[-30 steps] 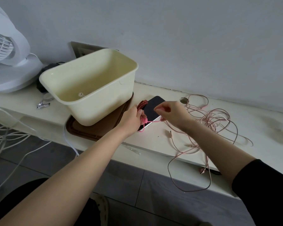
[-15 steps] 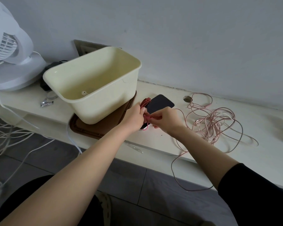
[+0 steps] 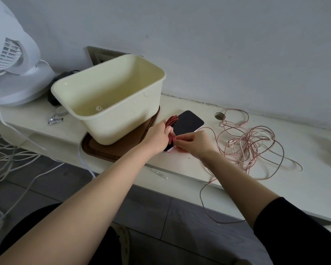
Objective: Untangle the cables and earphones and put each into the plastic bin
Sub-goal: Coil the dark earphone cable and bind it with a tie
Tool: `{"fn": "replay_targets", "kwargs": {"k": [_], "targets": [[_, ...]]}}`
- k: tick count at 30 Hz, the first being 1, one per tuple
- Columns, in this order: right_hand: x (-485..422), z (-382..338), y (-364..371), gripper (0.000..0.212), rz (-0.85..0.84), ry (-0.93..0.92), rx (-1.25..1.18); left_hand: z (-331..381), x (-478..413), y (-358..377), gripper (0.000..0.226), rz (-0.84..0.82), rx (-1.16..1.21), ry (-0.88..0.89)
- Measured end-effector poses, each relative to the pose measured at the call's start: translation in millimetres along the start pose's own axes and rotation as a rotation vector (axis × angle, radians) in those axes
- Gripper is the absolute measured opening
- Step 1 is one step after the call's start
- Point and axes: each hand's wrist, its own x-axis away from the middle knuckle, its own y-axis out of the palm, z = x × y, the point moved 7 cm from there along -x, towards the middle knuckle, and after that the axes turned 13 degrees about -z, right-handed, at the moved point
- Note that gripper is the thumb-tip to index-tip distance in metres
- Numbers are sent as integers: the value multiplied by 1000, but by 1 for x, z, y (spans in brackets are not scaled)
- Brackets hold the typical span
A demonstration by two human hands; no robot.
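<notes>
One long cream table (image 3: 304, 131) under a grey wall carries the whole job. At its ten o'clock end, beside a white fan (image 3: 13, 60), the cream plastic bin (image 3: 122, 123) stands open-mouthed on a brown tray (image 3: 111, 153). It seems near enough to the hands for each freed lead to be dropped in without a reach. Only one small white piece (image 3: 99, 108), too small to identify, shows on its floor. At three o'clock from the hands sprawls the pink cable tangle (image 3: 250, 142), not yet sorted, one loop trailing off the table's front edge. A dark-screened phone (image 3: 189, 122) lies flat between bin and tangle. Over its near end the two hands meet. The left hand (image 3: 157, 137) has its fingers curled round a coiled red braided cable (image 3: 171, 121), apparently to stop the wound loops springing apart; the coil pokes out at the hand's one o'clock. The right hand (image 3: 196, 143) pinches the cable's pinkish loose end between thumb and forefinger, probably tucking or wrapping it to finish the bundle before it goes to the bin at ten o'clock.
</notes>
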Motion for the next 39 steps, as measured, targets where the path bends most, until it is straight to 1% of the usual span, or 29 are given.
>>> {"fn": "replay_targets", "kwargs": {"k": [3, 5, 8, 12, 15, 16, 18, 19, 22, 25, 28, 30, 33, 35, 37, 39], "targets": [[2, 3, 2, 12, 96, 5, -25, 1, 0, -1, 27, 26, 33, 11], [4, 9, 3, 11, 124, 25, -146, 3, 1, 0, 26, 32, 41, 20], [7, 14, 9, 3, 102, 59, -384, 6, 2, 1, 30, 32, 42, 23], [7, 18, 15, 6, 106, 85, -553, 8, 4, 1, 31, 31, 47, 30], [3, 21, 11, 10, 175, 131, -652, 10, 5, 3, 25, 32, 43, 40], [1, 21, 5, 12, 201, 141, -652, 11, 6, 5, 22, 28, 67, 45], [-2, 17, -3, 11, 192, 118, -607, 11, 8, 6, 18, 21, 129, 41], [-2, 13, -6, 14, 169, 87, -570, 11, 7, 5, 17, 18, 153, 37], [4, 4, -13, 19, 120, 7, -361, 12, 5, 5, 19, -9, 163, 20], [12, -7, -24, 18, 141, -41, -120, 15, 4, 4, 19, -15, 165, 11], [24, -28, -47, 17, 216, -115, 34, 22, 3, 1, 18, 13, 199, 30], [33, -42, -67, 21, 299, -180, 91, 26, 3, -2, 21, 25, 195, 44], [49, -60, -90, 19, 380, -244, 132, 33, 8, -9, 23, 71, 200, 57], [57, -65, -93, 19, 352, -251, 117, 44, 14, -15, 21, 127, 173, 92], [63, -64, -88, 19, 284, -229, 107, 63, 24, -14, 24, 154, 151, 136], [70, -58, -77, 18, 226, -193, 137, 81, 35, -3, 28, 92, 214, 164]]}}
